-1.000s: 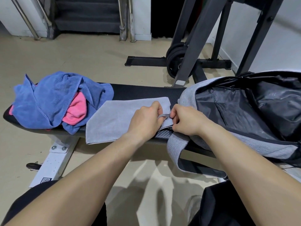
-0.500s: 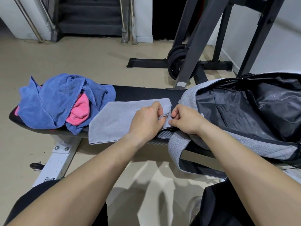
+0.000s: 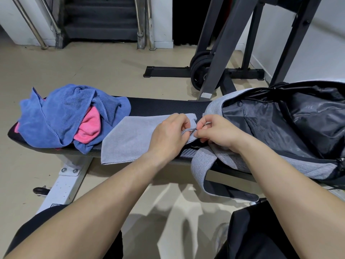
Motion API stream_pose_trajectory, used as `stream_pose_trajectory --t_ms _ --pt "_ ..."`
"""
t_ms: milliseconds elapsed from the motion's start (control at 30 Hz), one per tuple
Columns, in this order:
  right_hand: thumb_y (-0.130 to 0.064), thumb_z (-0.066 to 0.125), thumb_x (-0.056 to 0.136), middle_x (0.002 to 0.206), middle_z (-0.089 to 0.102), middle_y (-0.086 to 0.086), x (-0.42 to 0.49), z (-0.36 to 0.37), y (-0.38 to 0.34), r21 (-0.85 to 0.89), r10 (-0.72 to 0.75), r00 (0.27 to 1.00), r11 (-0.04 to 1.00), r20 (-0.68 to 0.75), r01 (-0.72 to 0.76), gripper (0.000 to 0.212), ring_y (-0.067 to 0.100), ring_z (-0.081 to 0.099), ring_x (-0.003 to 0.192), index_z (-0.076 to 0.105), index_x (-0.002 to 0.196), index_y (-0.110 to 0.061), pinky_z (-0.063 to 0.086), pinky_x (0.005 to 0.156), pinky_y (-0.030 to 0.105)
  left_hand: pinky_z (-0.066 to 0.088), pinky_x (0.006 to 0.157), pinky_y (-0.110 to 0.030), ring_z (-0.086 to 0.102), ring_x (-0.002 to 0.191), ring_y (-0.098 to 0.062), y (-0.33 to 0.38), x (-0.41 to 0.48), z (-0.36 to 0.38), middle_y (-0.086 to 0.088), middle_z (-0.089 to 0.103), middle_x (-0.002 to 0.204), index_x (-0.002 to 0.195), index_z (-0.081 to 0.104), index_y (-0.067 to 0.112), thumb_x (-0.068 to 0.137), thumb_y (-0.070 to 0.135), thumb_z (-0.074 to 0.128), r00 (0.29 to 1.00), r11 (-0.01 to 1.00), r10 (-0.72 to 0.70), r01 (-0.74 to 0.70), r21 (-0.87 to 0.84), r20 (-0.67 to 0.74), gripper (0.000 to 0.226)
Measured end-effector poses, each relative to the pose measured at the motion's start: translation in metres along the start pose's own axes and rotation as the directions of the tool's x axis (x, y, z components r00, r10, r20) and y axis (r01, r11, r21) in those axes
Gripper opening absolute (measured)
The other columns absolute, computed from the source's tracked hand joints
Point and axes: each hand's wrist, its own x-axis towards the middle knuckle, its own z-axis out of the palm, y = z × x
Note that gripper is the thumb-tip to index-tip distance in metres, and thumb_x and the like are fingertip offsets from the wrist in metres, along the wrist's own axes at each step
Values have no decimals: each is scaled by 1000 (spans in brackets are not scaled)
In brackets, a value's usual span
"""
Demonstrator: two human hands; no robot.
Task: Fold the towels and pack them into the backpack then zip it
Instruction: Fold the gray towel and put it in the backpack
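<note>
**Both hands pinch the end of a grey towel beside the open backpack**

Head view: a grey towel (image 3: 130,139) lies flat across the black padded bench (image 3: 164,107), its near edge hanging slightly over the front of the pad. The left hand (image 3: 168,139) rests on the towel's right end with its fingers curled in, gripping the fabric there. The right hand (image 3: 218,135) meets it from the other side, thumb and fingertips pinched on the same end, where a small grey hanging loop (image 3: 187,130) runs between the two hands. The hands are close together, almost touching.

Just to the right, the grey backpack (image 3: 242,161) lies on the bench with its main compartment unzipped and gaping, showing dark lining. One shoulder strap (image 3: 201,165) droops over the front of the bench. The towel's pinched end is just beside the backpack's edge, outside the compartment.

At the left end of the bench a crumpled blue towel (image 3: 65,113) sits in a heap, wrapped partly around a pink towel (image 3: 89,126). The blue one touches the grey towel's left corner.

Beyond the bench, black weight plates (image 3: 200,71) sit at the foot of a dark steel rack (image 3: 220,53). A staircase (image 3: 100,17) rises at the back.
</note>
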Motion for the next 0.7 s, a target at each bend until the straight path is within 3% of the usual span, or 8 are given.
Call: stream_pose_trajectory --t_ms 167,400,700 --pt "-2 73 86 73 71 10 -5 -1 -4 201 18 999 979 42 -26 17 18 72 69 59 89 -10 51 57 22 49 73 -39 54 74 -12 3 -2 1 11 58 87 86 57 26 84 20 69 1000 999 1 -1 -35 -7 14" --pt "1 69 88 76 73 15 -8 -5 -3 299 -3 1000 954 17 -2 9 20 72 75 66 85 -7 54 71 29 50 72 -23 64 73 -2 8 -2 -11 14 69 88 85 68 28 90 36 69 994 983 -72 85 -163 81 10" --pt "0 67 89 84 74 14 -12 -3 -7 364 33 999 931 21 -38 6 17 73 70 69 90 -5 54 67 25 51 77 -29 66 76 -6 18 -8 -16 12 75 87 91 79 27 90 32 72 989 975 -146 144 -170 0 9"
